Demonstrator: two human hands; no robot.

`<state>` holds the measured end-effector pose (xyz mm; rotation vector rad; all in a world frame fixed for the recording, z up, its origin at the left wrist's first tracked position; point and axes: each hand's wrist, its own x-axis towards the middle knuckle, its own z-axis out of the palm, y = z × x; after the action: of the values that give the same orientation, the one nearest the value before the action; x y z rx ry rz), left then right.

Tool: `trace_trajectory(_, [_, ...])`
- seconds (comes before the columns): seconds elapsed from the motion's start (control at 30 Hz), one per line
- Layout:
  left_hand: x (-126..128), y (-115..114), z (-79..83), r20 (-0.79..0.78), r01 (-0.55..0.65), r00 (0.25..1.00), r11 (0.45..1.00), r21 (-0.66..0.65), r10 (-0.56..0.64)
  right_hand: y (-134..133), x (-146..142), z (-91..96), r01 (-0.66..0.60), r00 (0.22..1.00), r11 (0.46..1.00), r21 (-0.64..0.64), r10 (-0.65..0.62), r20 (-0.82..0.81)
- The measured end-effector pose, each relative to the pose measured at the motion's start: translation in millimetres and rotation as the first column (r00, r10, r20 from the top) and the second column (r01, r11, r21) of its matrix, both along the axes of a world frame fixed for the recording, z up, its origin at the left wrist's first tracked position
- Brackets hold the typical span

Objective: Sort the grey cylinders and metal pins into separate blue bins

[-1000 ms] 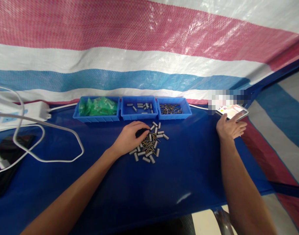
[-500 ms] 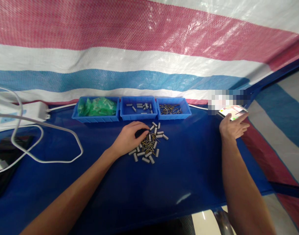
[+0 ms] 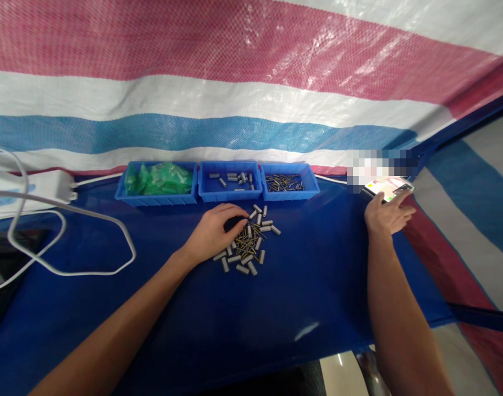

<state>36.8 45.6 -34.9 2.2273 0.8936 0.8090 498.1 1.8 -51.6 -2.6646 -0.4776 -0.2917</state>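
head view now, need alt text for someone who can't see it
The left hand curls beside scattered grey cylinders and thin pins on a blue table, while the right hand touches a phone with a lit screen. Behind the cylinders, three blue bins hold, left to right, green plastic, more cylinders and more pins.

A blue table (image 3: 309, 297) with a loose pile (image 3: 246, 241) near its middle.
Grey cylinders (image 3: 242, 269) lie around and among thin brass-coloured pins (image 3: 242, 246); behind stand three blue bins (image 3: 230, 196) in a row. At left lie a white power strip (image 3: 49, 187), looping white cable (image 3: 82, 273) and flat dark object (image 3: 4, 308).
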Motion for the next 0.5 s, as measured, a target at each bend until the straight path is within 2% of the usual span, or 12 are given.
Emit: trace_trajectory(0.5, [0.3, -0.2, 1.2, 0.000, 0.004, 1.000, 1.000, -0.008, -0.004, -0.6, 1.3, -0.3, -0.019, 1.000, 1.000, -0.010, 0.019, 0.009])
